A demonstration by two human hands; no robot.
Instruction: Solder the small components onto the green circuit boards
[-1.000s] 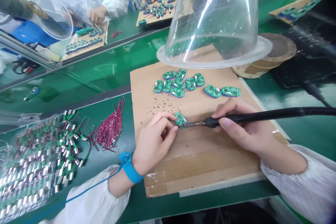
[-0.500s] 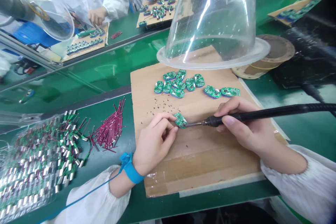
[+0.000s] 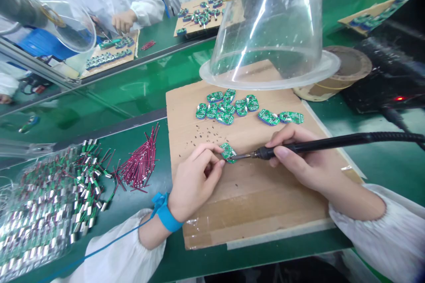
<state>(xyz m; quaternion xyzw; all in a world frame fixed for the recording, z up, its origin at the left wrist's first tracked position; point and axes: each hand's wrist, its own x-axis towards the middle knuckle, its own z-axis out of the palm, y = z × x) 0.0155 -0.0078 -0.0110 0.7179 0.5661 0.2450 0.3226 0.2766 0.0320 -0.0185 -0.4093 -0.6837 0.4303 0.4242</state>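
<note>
A small green circuit board (image 3: 227, 151) lies on a cardboard sheet (image 3: 259, 203), its left edge pinched by the fingertips of my left hand (image 3: 199, 174). A blue strap circles that wrist. My right hand (image 3: 299, 157) is closed around the black handle of a soldering iron (image 3: 265, 153). The metal tip points left and meets the lower part of the board; the exact spot of contact is too small to make out. Farther back on the cardboard sits a group of similar circuit boards (image 3: 226, 108), with two more to its right.
A clear fume hood (image 3: 268, 31) hangs over the back of the cardboard. Dark red wires (image 3: 141, 163) lie in a pile on the left, beside metal-ended parts (image 3: 49, 203) in clear trays. A round tub (image 3: 347, 68) stands back right. A co-worker's hand (image 3: 124, 21) works beyond the barrier.
The soldering iron and my right hand have shifted slightly left, the tip reaching farther over the board. My left hand stays put. One co-worker's hand at the back has left the view.
</note>
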